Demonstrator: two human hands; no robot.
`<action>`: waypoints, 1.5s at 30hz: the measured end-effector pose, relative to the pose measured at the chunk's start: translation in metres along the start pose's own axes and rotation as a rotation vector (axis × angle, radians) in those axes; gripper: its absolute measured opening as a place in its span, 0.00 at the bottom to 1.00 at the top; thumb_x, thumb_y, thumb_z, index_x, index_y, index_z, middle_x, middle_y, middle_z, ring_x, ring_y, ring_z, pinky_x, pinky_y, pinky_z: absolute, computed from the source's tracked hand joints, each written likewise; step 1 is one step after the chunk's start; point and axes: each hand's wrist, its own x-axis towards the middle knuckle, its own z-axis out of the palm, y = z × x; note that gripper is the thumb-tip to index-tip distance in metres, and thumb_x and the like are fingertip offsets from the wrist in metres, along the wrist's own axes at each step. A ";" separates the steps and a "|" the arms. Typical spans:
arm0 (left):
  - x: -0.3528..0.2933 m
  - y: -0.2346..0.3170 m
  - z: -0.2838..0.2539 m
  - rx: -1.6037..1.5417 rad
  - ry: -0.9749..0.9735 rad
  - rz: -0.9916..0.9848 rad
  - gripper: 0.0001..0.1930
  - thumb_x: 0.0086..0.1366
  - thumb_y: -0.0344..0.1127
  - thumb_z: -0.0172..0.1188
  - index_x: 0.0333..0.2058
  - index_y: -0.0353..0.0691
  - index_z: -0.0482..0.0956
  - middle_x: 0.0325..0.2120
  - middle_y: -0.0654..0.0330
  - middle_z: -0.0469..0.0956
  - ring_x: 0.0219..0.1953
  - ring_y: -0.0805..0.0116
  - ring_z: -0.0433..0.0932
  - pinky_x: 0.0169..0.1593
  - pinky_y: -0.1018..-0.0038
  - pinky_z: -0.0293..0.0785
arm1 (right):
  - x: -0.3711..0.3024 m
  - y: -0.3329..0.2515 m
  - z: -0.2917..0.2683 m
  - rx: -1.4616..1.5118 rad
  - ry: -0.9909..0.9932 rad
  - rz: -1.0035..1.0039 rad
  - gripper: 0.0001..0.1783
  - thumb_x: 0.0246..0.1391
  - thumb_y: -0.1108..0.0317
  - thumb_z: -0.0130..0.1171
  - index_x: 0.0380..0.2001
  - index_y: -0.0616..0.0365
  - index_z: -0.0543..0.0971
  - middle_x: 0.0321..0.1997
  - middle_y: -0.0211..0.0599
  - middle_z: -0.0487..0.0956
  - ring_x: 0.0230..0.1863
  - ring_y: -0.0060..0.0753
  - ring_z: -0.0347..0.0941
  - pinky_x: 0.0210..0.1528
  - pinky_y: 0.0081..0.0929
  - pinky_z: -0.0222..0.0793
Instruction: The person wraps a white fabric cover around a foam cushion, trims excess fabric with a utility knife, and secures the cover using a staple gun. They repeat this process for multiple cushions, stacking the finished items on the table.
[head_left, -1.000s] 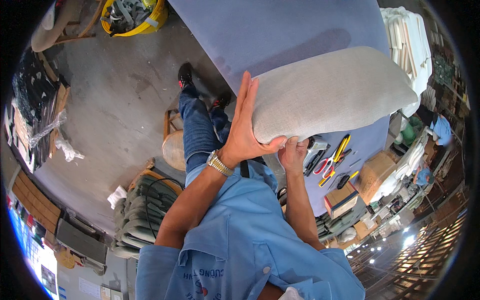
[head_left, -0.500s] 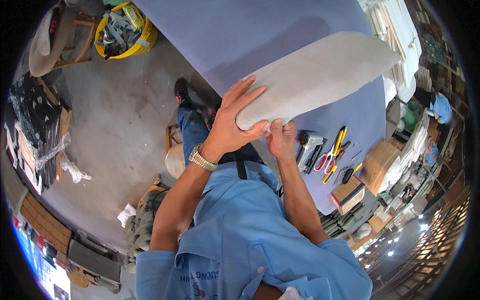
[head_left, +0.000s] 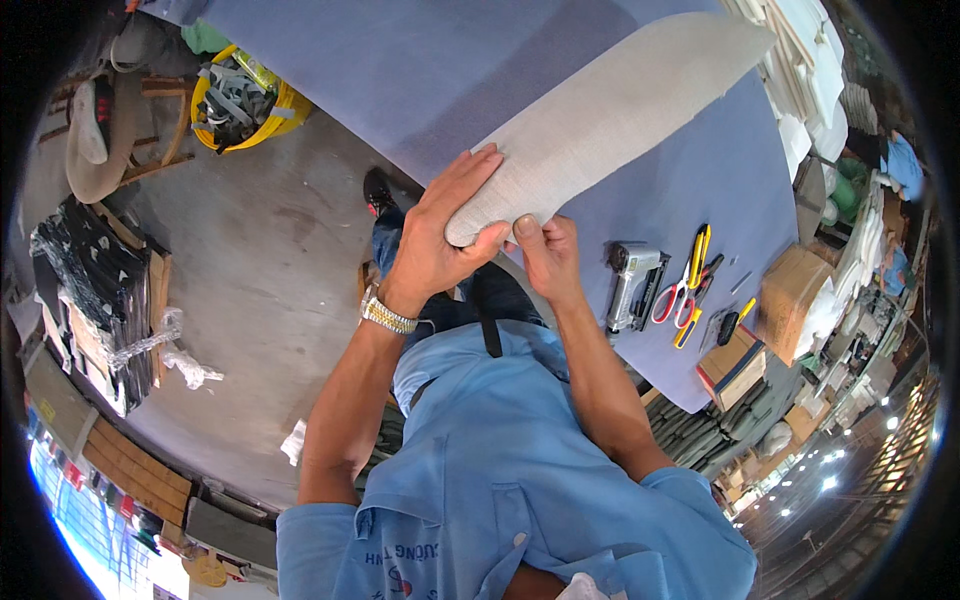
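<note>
A long, pale grey fabric-covered panel with a rounded near end slants up and right over the table. My left hand, a metal watch on its wrist, wraps the near end, fingers along the far edge and thumb on the lower edge. Beside that thumb, my right hand pinches the panel's lower edge, thumb on top; its other fingers are partly hidden. Right of my hands lie a silver staple gun, scissors with red-and-white handles and a yellow-and-black cutter.
The blue-grey table ends in a slanting edge on my left. A yellow bucket of scraps stands on the floor beyond it. White stacked pieces and a cardboard box are at the right. Plastic-wrapped boards stand far left.
The panel has turned, its far end swinging away from me, and its face looks narrower. Both hands have shifted slightly left with it, keeping their grip. The whole view has shifted too.
</note>
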 end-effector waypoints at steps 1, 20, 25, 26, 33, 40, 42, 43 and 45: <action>0.003 0.001 -0.001 0.003 0.000 0.011 0.34 0.59 0.44 0.72 0.61 0.34 0.75 0.62 0.46 0.75 0.67 0.44 0.70 0.70 0.56 0.65 | 0.000 -0.003 0.001 0.009 -0.001 0.028 0.21 0.69 0.52 0.59 0.39 0.63 0.84 0.39 0.34 0.84 0.37 0.23 0.78 0.37 0.24 0.76; 0.007 0.010 -0.004 0.186 -0.053 0.116 0.32 0.62 0.43 0.70 0.63 0.38 0.74 0.62 0.48 0.75 0.65 0.50 0.74 0.66 0.60 0.71 | -0.150 0.050 -0.182 -1.258 0.659 0.289 0.40 0.49 0.70 0.69 0.64 0.66 0.65 0.49 0.48 0.78 0.45 0.43 0.76 0.49 0.36 0.73; 0.001 0.010 0.000 0.216 -0.032 0.110 0.34 0.58 0.43 0.74 0.62 0.40 0.75 0.61 0.50 0.76 0.64 0.46 0.74 0.67 0.58 0.71 | -0.117 -0.064 -0.125 -0.746 0.528 0.438 0.16 0.60 0.67 0.66 0.47 0.65 0.77 0.36 0.33 0.79 0.31 0.22 0.73 0.33 0.26 0.69; 0.002 0.010 0.001 0.226 -0.021 0.117 0.34 0.58 0.43 0.74 0.62 0.40 0.75 0.61 0.50 0.76 0.64 0.46 0.74 0.67 0.57 0.72 | -0.116 -0.077 -0.109 -0.530 0.541 0.425 0.16 0.58 0.68 0.68 0.46 0.64 0.79 0.39 0.35 0.81 0.36 0.25 0.76 0.39 0.27 0.72; 0.005 0.009 0.002 0.201 -0.016 0.168 0.35 0.56 0.41 0.74 0.63 0.42 0.75 0.61 0.50 0.76 0.63 0.44 0.75 0.66 0.57 0.72 | -0.090 -0.135 -0.007 -0.660 0.064 0.224 0.16 0.52 0.72 0.71 0.45 0.62 0.83 0.46 0.43 0.85 0.44 0.36 0.83 0.48 0.31 0.77; 0.000 0.004 0.002 0.157 -0.029 0.150 0.37 0.55 0.39 0.74 0.65 0.49 0.73 0.64 0.56 0.73 0.64 0.43 0.72 0.67 0.57 0.72 | -0.075 -0.134 0.000 -0.804 0.010 0.118 0.16 0.50 0.73 0.70 0.44 0.61 0.83 0.46 0.44 0.84 0.44 0.45 0.83 0.47 0.34 0.78; -0.001 0.002 0.002 0.152 -0.042 0.146 0.38 0.55 0.39 0.73 0.65 0.50 0.73 0.65 0.57 0.72 0.65 0.44 0.72 0.67 0.57 0.72 | -0.069 -0.141 0.004 -0.884 -0.036 0.066 0.17 0.48 0.74 0.70 0.44 0.62 0.82 0.47 0.45 0.83 0.45 0.46 0.83 0.47 0.34 0.78; -0.002 0.001 0.002 0.152 -0.045 0.150 0.38 0.55 0.39 0.73 0.66 0.51 0.73 0.65 0.57 0.72 0.65 0.44 0.72 0.67 0.57 0.72 | -0.067 -0.145 0.006 -0.923 -0.059 0.040 0.18 0.47 0.74 0.70 0.44 0.63 0.82 0.48 0.45 0.82 0.45 0.47 0.82 0.47 0.35 0.77; -0.003 0.000 0.002 0.155 -0.047 0.153 0.39 0.54 0.40 0.74 0.66 0.52 0.72 0.66 0.58 0.72 0.65 0.44 0.71 0.66 0.56 0.73 | -0.065 -0.148 0.004 -0.990 -0.109 -0.029 0.20 0.45 0.75 0.70 0.44 0.63 0.80 0.49 0.46 0.80 0.45 0.48 0.82 0.47 0.36 0.77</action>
